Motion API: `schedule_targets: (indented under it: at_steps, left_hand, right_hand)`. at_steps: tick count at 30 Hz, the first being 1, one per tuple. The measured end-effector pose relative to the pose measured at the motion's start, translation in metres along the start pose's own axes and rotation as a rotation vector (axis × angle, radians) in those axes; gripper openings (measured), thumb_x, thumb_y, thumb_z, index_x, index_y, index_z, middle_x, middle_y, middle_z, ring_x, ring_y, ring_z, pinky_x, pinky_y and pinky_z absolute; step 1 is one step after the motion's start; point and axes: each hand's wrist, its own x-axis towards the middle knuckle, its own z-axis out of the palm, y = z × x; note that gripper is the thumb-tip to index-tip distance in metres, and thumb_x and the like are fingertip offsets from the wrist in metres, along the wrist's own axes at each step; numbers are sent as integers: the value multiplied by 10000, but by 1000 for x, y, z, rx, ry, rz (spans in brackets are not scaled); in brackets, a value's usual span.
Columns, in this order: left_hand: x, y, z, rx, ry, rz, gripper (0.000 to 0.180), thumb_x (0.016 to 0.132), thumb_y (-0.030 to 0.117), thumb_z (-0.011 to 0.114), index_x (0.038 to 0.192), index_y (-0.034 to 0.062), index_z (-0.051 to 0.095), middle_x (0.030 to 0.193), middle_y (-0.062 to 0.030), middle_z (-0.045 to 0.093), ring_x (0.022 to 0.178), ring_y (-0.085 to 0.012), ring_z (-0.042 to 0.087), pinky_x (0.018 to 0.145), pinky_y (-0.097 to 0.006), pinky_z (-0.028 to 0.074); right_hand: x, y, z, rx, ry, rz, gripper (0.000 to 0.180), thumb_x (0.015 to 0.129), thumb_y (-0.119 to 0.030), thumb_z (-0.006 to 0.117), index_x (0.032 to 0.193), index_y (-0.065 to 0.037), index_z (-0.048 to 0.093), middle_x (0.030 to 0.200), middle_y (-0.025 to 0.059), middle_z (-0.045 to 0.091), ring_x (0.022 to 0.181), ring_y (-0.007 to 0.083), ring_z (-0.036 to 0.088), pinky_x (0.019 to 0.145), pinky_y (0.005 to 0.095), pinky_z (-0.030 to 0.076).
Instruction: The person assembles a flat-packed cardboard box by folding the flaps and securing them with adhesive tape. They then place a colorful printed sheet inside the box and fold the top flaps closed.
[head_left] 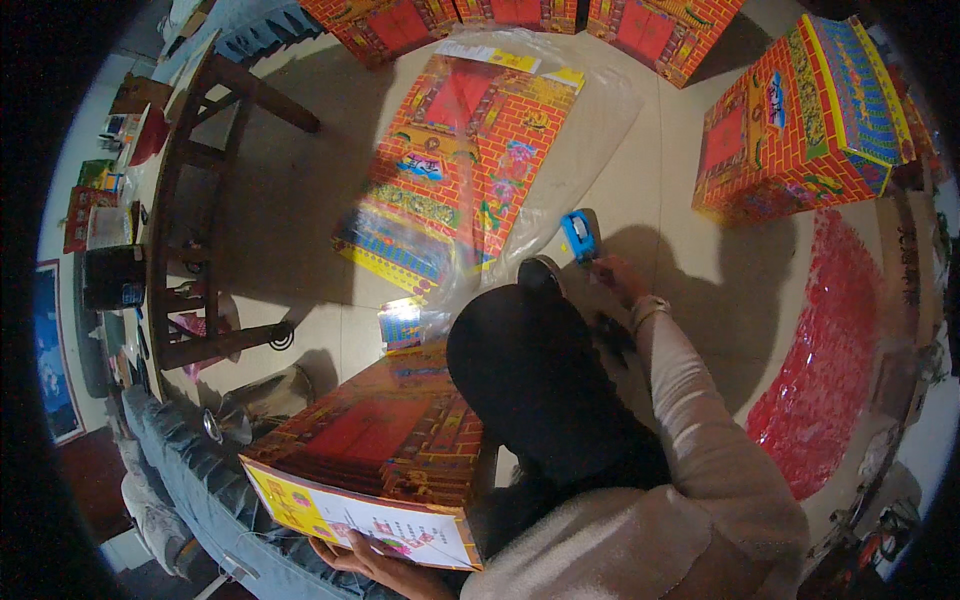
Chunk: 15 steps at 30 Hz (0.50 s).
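Observation:
At the lower edge my left hand (pixel 375 565) is closed on the edge of a large printed cardboard box (pixel 360 425), whose yellow and white panel faces me. The box has a red brick and door pattern and leans at my left. My right arm reaches forward over the floor. My right hand (pixel 622 282) has its fingers curled at the near end of a blue tape dispenser (pixel 578 237); its fingertips are small and partly hidden. My black-clad knee (pixel 545 370) lies between the two hands.
A flat printed carton (pixel 450 170) in clear plastic lies ahead. Similar boxes stand at the back, and another printed box (pixel 770 125) stands at the right. Red plastic sheeting (pixel 825 370) covers the floor at right. A wooden table (pixel 200 200) and blue-covered seat (pixel 190 450) are left.

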Motion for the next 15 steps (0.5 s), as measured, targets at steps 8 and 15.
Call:
schedule_targets:
  at_steps: [8, 15]
  left_hand:
    - [14, -23, -31, 34, 44, 29, 929, 791, 287, 806, 1547, 12, 342, 1557, -230, 420, 1394, -343, 455, 1163, -517, 373]
    - [-47, 96, 74, 116, 35, -85, 795, 931, 335, 627, 1572, 70, 238, 1633, -217, 251, 1475, -324, 311, 1206, -514, 277]
  right_hand:
    - [-7, 3, 22, -278, 79, 28, 228, 922, -343, 721, 835, -139, 669, 718, -23, 583, 560, 84, 456, 473, 265, 346]
    - [1, 19, 26, -247, 174, 67, 235, 918, -351, 732, 932, -119, 695, 779, -16, 605, 615, 87, 479, 507, 264, 372]
